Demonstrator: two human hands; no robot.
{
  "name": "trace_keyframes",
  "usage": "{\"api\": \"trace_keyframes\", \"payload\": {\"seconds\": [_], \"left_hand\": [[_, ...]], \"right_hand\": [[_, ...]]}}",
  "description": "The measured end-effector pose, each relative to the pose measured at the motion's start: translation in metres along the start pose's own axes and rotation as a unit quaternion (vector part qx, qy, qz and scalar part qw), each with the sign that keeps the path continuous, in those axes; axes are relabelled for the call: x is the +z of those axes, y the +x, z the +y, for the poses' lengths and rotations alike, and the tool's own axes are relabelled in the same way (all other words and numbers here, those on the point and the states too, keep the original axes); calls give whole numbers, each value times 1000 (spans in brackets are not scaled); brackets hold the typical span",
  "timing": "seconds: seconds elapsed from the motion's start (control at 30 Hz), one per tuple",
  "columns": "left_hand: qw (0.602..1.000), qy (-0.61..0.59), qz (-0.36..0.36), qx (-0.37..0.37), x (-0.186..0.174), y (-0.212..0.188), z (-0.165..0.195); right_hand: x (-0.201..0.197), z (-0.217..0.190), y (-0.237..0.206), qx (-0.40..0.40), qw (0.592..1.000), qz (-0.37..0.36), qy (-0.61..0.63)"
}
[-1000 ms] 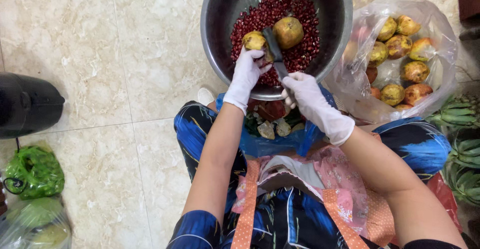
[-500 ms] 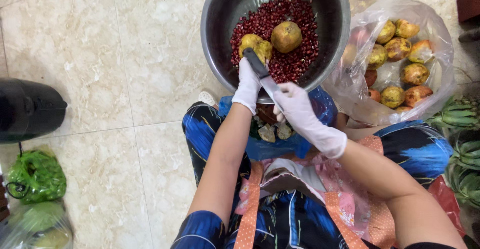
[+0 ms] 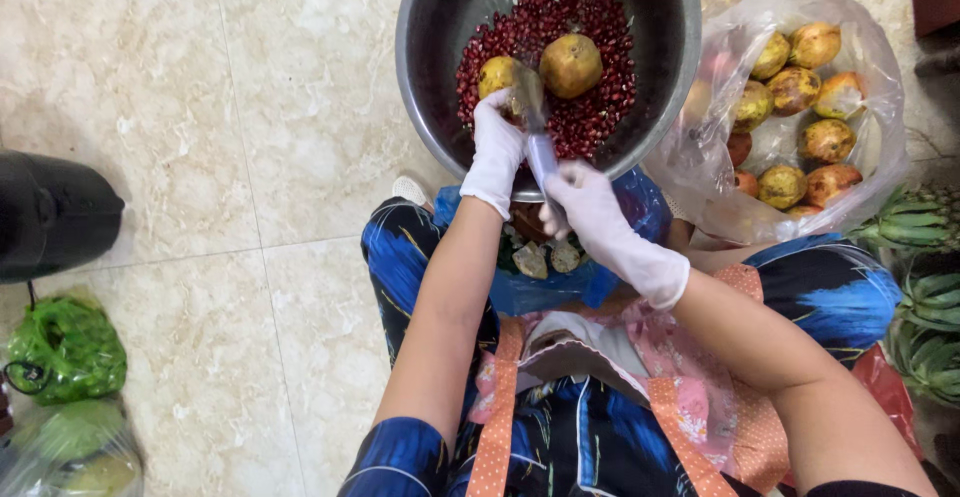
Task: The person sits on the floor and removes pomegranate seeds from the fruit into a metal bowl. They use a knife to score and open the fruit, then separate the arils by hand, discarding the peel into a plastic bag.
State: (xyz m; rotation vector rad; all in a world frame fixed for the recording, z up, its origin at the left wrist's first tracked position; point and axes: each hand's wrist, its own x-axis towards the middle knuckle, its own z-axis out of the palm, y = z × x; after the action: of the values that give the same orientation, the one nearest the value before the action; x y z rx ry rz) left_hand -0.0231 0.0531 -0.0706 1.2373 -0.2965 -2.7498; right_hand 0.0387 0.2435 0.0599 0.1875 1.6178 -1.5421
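Observation:
A large metal bowl [image 3: 440,17] on the floor holds a heap of dark red pomegranate seeds [image 3: 600,27] and two yellowish pomegranates. My left hand [image 3: 497,147], in a white glove, grips the nearer pomegranate [image 3: 495,75] at the bowl's near side. My right hand [image 3: 590,212], also gloved, holds a knife [image 3: 533,117] whose blade lies against that fruit. The second pomegranate [image 3: 571,65] rests loose on the seeds.
A clear plastic bag of pomegranates [image 3: 800,107] lies at the right. A blue bag with peel scraps [image 3: 545,257] sits between my knees. Green spiky fruit [image 3: 920,287] at far right, a black object [image 3: 50,212] and green bags [image 3: 65,352] at left.
Both hands have shifted a little left and forward over the bowl. The knife blade has swung from slanted across the rim to pointing at the held pomegranate.

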Motion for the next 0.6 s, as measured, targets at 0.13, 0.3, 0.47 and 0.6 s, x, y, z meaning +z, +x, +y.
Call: {"api": "trace_keyframes", "payload": {"seconds": [0.13,0.3,0.47,0.6], "left_hand": [[999,-24,22,8,1,4,1],[995,-99,-32,-4,-5,8,-2],[1000,-19,1,1,-8,8,2],[997,-59,-40,-15,-6,4,4]], "right_hand": [[-2,1,3,-136,990,21,14],[-1,-4,1,13,999,39,-20],[-3,-11,-5,-176,983,43,-13],[-4,-10,-3,-35,998,45,-29]]}}
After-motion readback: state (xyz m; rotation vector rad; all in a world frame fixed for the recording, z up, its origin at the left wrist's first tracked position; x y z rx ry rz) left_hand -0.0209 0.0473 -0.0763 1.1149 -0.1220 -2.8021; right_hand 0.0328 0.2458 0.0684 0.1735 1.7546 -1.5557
